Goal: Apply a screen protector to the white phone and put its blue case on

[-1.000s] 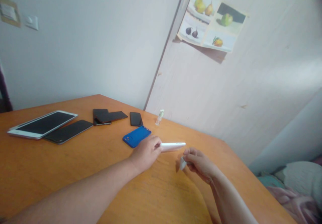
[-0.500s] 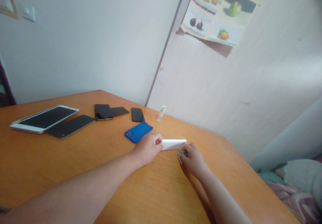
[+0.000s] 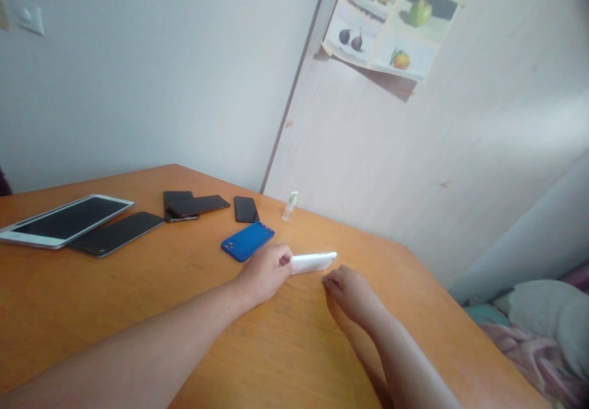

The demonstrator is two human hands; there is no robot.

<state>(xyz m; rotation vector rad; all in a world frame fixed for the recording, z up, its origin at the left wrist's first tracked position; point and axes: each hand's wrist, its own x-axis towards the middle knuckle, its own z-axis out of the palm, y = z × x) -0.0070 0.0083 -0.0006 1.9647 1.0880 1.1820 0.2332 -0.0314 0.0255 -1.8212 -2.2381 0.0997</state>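
My left hand (image 3: 267, 274) is closed on the left end of a white phone (image 3: 313, 263), which stands tilted up on its long edge over the table. Just right of and below the phone, my right hand (image 3: 353, 291) is pinched around a small greyish cloth (image 3: 326, 280); most of the cloth is hidden by the fingers. That hand is slightly apart from the phone. Behind my left hand lies a blue phone case (image 3: 248, 240), its camera cutouts toward the left.
On the wooden table (image 3: 257, 360) lie a white tablet (image 3: 69, 220), a dark phone (image 3: 119, 233) by it, two overlapping dark devices (image 3: 200, 205) and a small black phone (image 3: 246, 209). A small clear bottle (image 3: 289, 206) stands near the back edge, by the wall.
My right hand has drawn slightly away from the phone's right end, and less of the cloth shows. The phone's right end tilts up a little more. The view has shifted slightly right.
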